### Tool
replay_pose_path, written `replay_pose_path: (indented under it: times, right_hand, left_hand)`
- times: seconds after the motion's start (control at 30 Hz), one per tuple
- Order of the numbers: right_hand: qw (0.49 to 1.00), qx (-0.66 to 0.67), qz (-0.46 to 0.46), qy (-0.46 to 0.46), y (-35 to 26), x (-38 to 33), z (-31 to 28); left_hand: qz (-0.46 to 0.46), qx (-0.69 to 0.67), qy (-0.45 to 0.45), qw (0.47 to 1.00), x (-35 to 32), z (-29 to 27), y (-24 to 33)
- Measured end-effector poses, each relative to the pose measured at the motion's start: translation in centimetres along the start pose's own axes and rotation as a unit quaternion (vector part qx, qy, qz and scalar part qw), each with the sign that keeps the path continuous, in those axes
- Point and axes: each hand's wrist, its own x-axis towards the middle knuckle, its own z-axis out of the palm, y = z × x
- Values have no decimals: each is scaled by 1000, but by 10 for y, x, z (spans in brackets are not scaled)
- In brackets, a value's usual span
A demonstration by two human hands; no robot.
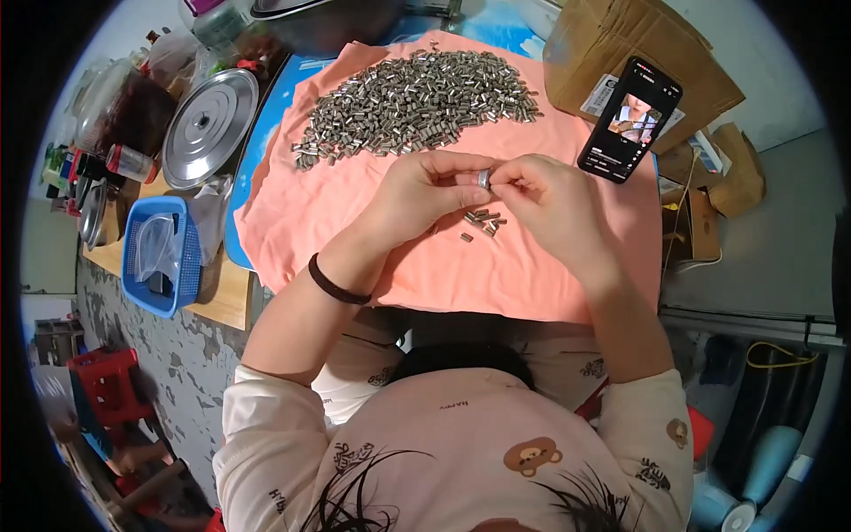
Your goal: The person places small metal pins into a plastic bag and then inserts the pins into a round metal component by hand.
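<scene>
Head view shows both hands raised a little above a salmon-pink cloth [292, 213] spread over the table. The left hand [421, 191] and the right hand [541, 199] meet at their fingertips, each pinched closed on the same small metal piece [484, 178], which sits between them just over the middle of the cloth. Directly below, a small cluster of metal sleeves [483, 219] lies loose on the fabric, and farther off a big heap of the same sleeves [417, 102] covers the far part of the cloth.

To my eye the main risk is the grip itself: the piece is tiny and smooth, held only by fingertips, so a slight twist could pop it loose. If it drops straight down it lands among the small cluster and gets mixed up with them. If it bounces, it could roll toward the near edge of the cloth, which hangs right above the person's lap, and be lost on the floor.

The forearms also hover close to the fabric; a drag of the left wrist, with its dark band [337, 284], could tug the cloth and send sleeves sliding.

A phone [630, 120] leans against a cardboard box [620, 35] at the far right, its screen lit; a glance there could take the eyes off the fingers.
</scene>
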Motion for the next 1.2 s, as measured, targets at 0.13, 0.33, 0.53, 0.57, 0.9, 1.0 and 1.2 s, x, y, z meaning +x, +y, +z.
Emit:
replay_pose_path:
  times: [0.13, 0.33, 0.53, 0.57, 0.9, 1.0, 1.2]
  right_hand:
    - [965, 205, 140, -81, 26, 3, -5]
    - [946, 237, 153, -158, 40, 21, -21]
    - [995, -43, 52, -68, 41, 62, 17]
    - [992, -116, 20, -44, 43, 64, 21]
    - [974, -211, -15, -86, 44, 77, 21]
    - [954, -292, -10, -71, 38, 68, 24]
    - [965, -257, -14, -45, 29, 40, 10]
  left_hand:
    - [-13, 5, -20, 1000, 4, 0, -4]
    - [-38, 30, -15, 999, -1, 5, -4]
    - [-38, 36, -34, 998, -4, 3, 0]
    - [-36, 37, -32, 998, -3, 3, 0]
    - [-30, 60, -29, 997, -1, 0, -4]
    - [-35, 49, -29, 998, 1, 2, 0]
    - [-29, 30, -18, 999, 0, 1, 1]
